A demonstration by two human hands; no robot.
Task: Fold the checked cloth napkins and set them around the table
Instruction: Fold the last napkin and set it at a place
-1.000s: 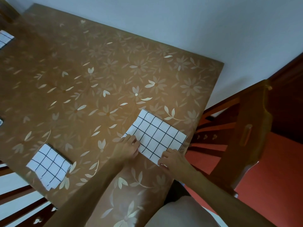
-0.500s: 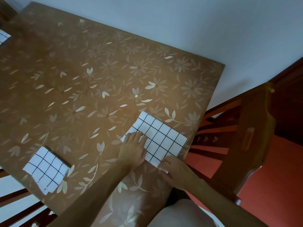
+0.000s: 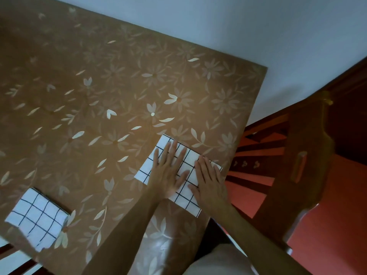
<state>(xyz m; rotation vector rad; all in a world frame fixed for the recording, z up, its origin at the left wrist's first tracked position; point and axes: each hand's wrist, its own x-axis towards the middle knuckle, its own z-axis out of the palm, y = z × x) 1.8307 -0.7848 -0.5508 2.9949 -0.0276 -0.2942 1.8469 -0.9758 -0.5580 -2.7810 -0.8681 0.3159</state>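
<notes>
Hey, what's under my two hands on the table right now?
A folded checked napkin, flat on the flowered tablecloth. Your left hand and right hand press on it, fingers straight. The cloth beneath your palms is covered, so it can't be seen.

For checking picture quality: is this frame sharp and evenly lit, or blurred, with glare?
Head view: dim, bluish light; a glare patch on the tablecloth near the bottom edge; the folded napkin at lower left is smeared at its near corner; the left hand and right hand look soft.
</notes>
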